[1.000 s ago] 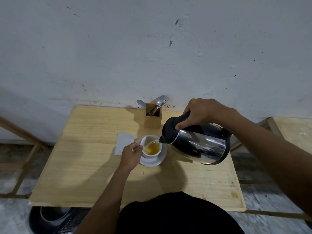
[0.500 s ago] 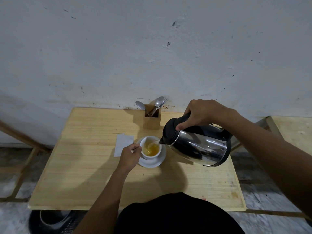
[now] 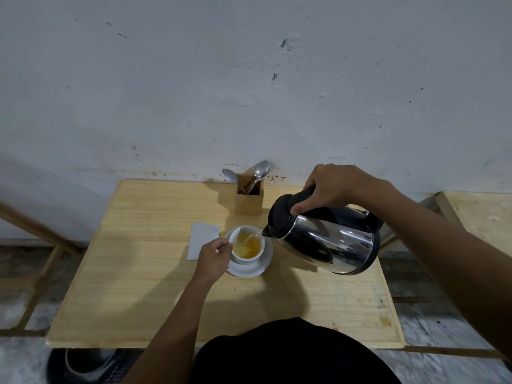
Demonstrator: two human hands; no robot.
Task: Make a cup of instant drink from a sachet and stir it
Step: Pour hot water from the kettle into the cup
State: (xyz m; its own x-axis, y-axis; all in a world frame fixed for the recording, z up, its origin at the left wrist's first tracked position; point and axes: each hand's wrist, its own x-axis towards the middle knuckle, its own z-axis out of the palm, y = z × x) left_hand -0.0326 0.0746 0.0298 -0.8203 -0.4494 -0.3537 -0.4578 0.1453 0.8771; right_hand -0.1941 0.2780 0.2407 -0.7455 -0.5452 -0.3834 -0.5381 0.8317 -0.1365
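Pouring from tilted steel kettle, right-hand fingers wrapping its black handle. Left-hand fingers pinching the white ceramic cup; risking overfilling, scalding that hand.

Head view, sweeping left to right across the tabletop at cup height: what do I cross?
White sachet → left hand at the cup's handle → white cup on its saucer → steel kettle, tilted and pouring, held by the right hand.

No readable text, labels, brands or numbers on any visible surface.
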